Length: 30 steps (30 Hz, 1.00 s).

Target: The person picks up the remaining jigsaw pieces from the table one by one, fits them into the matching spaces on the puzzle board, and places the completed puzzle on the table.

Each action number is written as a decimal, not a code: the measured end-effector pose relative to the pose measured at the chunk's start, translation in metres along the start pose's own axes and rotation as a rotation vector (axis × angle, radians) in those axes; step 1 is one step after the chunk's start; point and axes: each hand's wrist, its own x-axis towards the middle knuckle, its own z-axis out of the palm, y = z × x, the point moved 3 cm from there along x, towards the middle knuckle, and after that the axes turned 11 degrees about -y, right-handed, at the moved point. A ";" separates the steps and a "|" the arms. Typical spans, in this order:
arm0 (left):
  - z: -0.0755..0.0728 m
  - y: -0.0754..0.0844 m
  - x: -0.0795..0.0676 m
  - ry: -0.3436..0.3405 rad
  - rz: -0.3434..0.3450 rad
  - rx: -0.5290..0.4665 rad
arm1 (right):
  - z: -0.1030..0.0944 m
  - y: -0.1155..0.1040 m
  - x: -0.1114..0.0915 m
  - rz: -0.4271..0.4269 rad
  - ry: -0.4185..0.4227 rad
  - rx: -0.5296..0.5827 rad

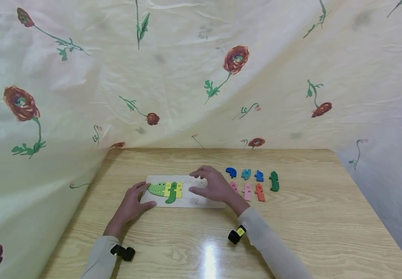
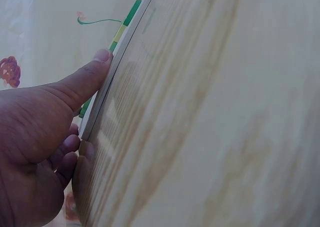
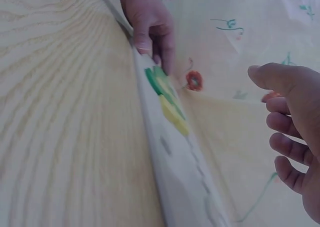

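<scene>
A white crocodile puzzle board (image 1: 188,202) lies on the table, with a green crocodile head piece (image 1: 156,190) in its left end. Beside the head sit yellow pieces (image 1: 179,190) and a green leg piece (image 1: 171,198). My left hand (image 1: 133,202) holds the board's left end, thumb at the front edge, fingers at the far left corner. In the left wrist view, that thumb (image 2: 87,79) presses along the board's side. Over the right half of the board is my right hand (image 1: 215,185), thumb and fingers spread apart, nothing between them.
Right of the board lie loose pieces: a dark blue one (image 1: 231,172), a teal one (image 1: 246,174), a blue one (image 1: 259,176), a green one (image 1: 274,181), pink ones (image 1: 247,192) and an orange one (image 1: 260,193). A flowered cloth (image 1: 180,77) surrounds the wooden table (image 1: 173,240).
</scene>
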 end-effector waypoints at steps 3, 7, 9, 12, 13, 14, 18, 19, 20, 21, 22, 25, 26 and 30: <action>-0.001 0.000 -0.001 0.000 0.009 0.008 | -0.011 0.001 -0.007 -0.017 0.032 -0.010; -0.001 0.000 -0.001 -0.001 0.018 0.001 | -0.025 0.006 -0.018 -0.006 0.065 -0.017; -0.001 -0.001 0.000 0.000 0.022 0.001 | -0.032 0.008 -0.025 0.010 0.078 -0.024; -0.001 -0.001 0.001 0.003 0.023 0.006 | -0.042 0.013 -0.036 0.034 0.096 -0.029; -0.001 -0.002 0.001 0.003 0.023 0.009 | -0.046 0.015 -0.040 0.043 0.102 -0.032; -0.001 -0.002 0.001 0.003 0.024 0.011 | -0.049 0.017 -0.043 0.049 0.106 -0.030; -0.001 -0.003 0.002 0.003 0.026 0.009 | -0.062 0.025 -0.060 0.062 0.123 -0.044; 0.000 -0.003 0.003 0.001 0.027 0.011 | -0.065 0.028 -0.065 0.062 0.128 -0.057; 0.000 -0.003 0.003 0.000 0.029 0.012 | -0.068 0.031 -0.069 0.062 0.133 -0.067; 0.000 -0.003 0.003 -0.001 0.028 0.011 | -0.070 0.034 -0.074 0.063 0.139 -0.074; 0.000 -0.003 0.003 -0.002 0.026 0.009 | -0.073 0.037 -0.079 0.068 0.146 -0.080; 0.000 -0.003 0.003 -0.007 0.027 0.011 | -0.079 0.047 -0.092 0.083 0.163 -0.096; 0.000 -0.002 0.002 -0.006 0.026 0.008 | -0.082 0.049 -0.096 0.089 0.169 -0.096; 0.000 -0.001 0.001 -0.005 0.019 -0.001 | -0.090 0.060 -0.112 0.127 0.176 -0.103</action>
